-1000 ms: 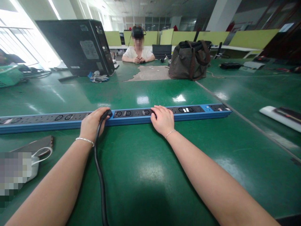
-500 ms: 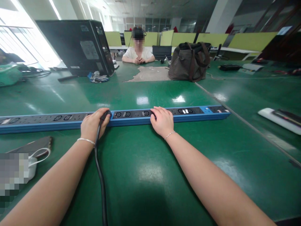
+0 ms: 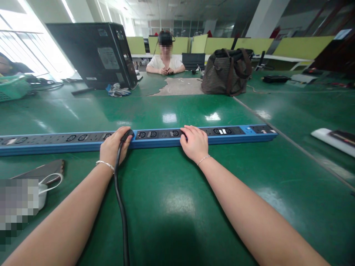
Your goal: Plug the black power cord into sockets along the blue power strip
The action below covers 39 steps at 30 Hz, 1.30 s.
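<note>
A long blue power strip (image 3: 155,143) with black sockets lies across the green table. My left hand (image 3: 114,146) is closed on a black plug (image 3: 127,135) at the strip, left of its middle. From the plug a thick black cable (image 3: 119,199) runs down to the bottom edge of the view. Farther right, my right hand (image 3: 195,143) rests over the strip with its fingers curled across the top and the thumb at the near side. Its fingertips hide part of the sockets, and it grips the strip.
Beyond the strip stand a black computer case (image 3: 91,55), gloves (image 3: 118,90) and a brown bag (image 3: 226,74). A person (image 3: 165,61) sits across the table (image 3: 177,173). A green basket (image 3: 12,88) is far left, a white-and-black object (image 3: 335,142) at right.
The whole scene has shifted slightly to the right in the view. Both hands keep their places on the strip, and the left still holds the plug.
</note>
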{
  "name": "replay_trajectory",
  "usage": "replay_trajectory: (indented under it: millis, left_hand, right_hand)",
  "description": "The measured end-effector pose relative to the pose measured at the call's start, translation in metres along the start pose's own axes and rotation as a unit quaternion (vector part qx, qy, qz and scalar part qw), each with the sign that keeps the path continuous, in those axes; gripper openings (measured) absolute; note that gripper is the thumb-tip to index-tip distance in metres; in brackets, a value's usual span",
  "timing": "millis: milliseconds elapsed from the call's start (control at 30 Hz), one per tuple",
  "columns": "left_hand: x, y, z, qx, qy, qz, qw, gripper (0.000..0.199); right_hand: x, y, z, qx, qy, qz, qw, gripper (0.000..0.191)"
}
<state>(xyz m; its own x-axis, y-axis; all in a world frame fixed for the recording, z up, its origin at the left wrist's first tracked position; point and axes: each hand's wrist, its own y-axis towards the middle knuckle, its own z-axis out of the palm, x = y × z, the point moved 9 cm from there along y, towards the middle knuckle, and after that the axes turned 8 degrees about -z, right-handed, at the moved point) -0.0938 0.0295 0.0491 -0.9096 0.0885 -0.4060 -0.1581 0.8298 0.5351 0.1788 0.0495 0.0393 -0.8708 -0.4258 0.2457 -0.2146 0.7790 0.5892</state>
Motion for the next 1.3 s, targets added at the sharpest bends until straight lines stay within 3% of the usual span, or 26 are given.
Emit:
replay_trajectory:
  millis: [67, 200, 267, 333, 400, 500, 567, 667, 1100, 1300]
  left_hand:
    - [-0.001, 0.001, -0.010, -0.039, -0.023, -0.008, 0.999, 0.035]
    - [-0.004, -0.003, -0.045, -0.177, -0.083, -0.032, 0.980, 0.037]
    - [0.000, -0.003, -0.054, -0.203, -0.104, -0.035, 0.973, 0.034]
    - [0.015, -0.002, -0.061, -0.234, -0.141, -0.052, 0.961, 0.030]
    - [0.042, -0.003, -0.072, -0.298, -0.213, -0.089, 0.926, 0.033]
    - [0.082, -0.003, -0.079, -0.339, -0.260, -0.164, 0.889, 0.038]
    - [0.101, -0.004, -0.082, -0.333, -0.218, -0.235, 0.886, 0.036]
    - [0.116, -0.003, -0.080, -0.277, -0.148, -0.301, 0.900, 0.035]
    - [0.106, 0.003, -0.074, -0.224, -0.145, -0.288, 0.920, 0.039]
    - [0.118, 0.004, -0.066, -0.202, -0.142, -0.269, 0.931, 0.041]
  right_hand:
    - [-0.001, 0.000, 0.000, 0.000, 0.000, 0.001, 1.000, 0.033]
    - [-0.001, 0.001, 0.001, 0.002, -0.001, 0.000, 1.000, 0.033]
    - [0.000, 0.001, 0.001, 0.003, -0.001, 0.000, 1.000, 0.033]
    - [0.000, 0.001, 0.000, 0.002, -0.003, 0.002, 1.000, 0.033]
    - [0.000, 0.001, 0.000, 0.002, -0.004, 0.003, 1.000, 0.033]
    - [0.000, 0.000, 0.000, 0.004, -0.004, 0.002, 1.000, 0.033]
    - [0.000, 0.000, 0.000, 0.006, -0.003, 0.001, 1.000, 0.033]
    - [0.000, 0.000, 0.000, 0.006, -0.004, 0.003, 1.000, 0.033]
    - [-0.001, 0.000, 0.000, 0.006, 0.000, 0.000, 1.000, 0.034]
    - [-0.002, 0.000, 0.001, 0.002, 0.000, -0.001, 1.000, 0.034]
